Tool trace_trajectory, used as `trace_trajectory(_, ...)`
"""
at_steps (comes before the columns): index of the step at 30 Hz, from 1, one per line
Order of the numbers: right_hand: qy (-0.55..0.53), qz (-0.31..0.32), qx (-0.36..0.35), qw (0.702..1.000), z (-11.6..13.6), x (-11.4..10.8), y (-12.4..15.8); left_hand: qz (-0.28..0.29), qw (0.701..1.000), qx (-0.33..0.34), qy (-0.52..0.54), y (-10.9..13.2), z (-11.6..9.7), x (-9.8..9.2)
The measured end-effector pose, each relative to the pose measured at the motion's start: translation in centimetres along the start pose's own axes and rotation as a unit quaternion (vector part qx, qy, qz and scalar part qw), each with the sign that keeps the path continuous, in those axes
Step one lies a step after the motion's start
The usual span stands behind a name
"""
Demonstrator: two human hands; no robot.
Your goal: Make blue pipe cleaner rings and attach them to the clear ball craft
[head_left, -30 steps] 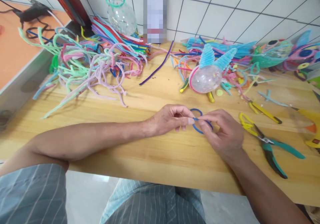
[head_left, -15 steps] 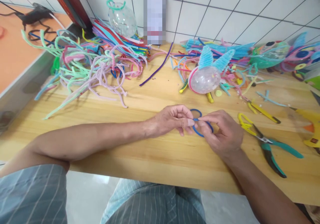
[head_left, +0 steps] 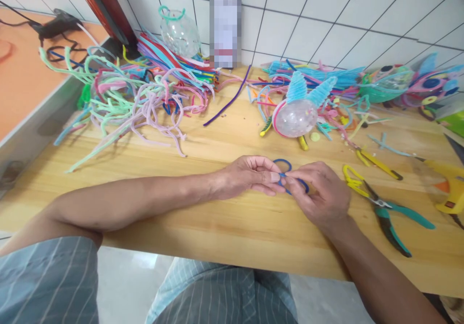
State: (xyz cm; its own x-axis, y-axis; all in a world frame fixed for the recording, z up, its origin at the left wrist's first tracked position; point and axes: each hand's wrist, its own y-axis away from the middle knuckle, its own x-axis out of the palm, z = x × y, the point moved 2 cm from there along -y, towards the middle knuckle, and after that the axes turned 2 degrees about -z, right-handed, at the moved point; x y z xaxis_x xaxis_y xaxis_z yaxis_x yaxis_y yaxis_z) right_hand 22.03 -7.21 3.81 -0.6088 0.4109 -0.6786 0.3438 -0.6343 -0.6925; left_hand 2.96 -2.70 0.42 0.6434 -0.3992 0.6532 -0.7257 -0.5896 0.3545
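Both my hands meet over the wooden table point(head_left: 224, 227), pinching a blue pipe cleaner point(head_left: 282, 162) bent into loops. My left hand point(head_left: 246, 176) is closed, thumb and fingers pinched on the crossing of the loops. My right hand point(head_left: 319, 193) is closed too, its fingertips pressed on the same spot, and it hides much of the lower loop. One loop shows above the fingers.
A tangle of pastel pipe cleaners point(head_left: 134, 102) covers the back left. A clear ball with blue wings point(head_left: 297, 114) sits behind my hands. Teal-handled pliers point(head_left: 387, 213) and yellow-handled cutters point(head_left: 377, 162) lie to the right. A yellow glue gun point(head_left: 447, 189) is at the far right.
My fingers have drawn closer together on the blue pipe cleaner, and the lower loop is more hidden. Both hands stay at the same spot on the table.
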Motion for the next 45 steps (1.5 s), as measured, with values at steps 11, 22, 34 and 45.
trace_trajectory(11, -0.002, 0.009, 0.003, 1.0, -0.1, 0.1, -0.1, -0.015, 1.0, 0.004, -0.005, 0.0, 0.1, -0.2)
trace_trajectory(22, 0.022, 0.011, -0.019, 1.0, -0.3, 0.2, 0.3, -0.021, 0.999, 0.031, -0.022, -0.1, 0.5, -0.3)
trace_trajectory(34, -0.013, 0.006, 0.015, 1.0, -0.4, 0.3, 0.4, -0.074, 0.969, 0.112, -0.205, 0.5, -0.5, -0.5)
trace_trajectory(45, -0.057, -0.033, 0.097, 0.993, -2.8, -0.2, 0.2, -0.154, 0.941, 0.172, -0.247, -0.2, -1.6, -1.4)
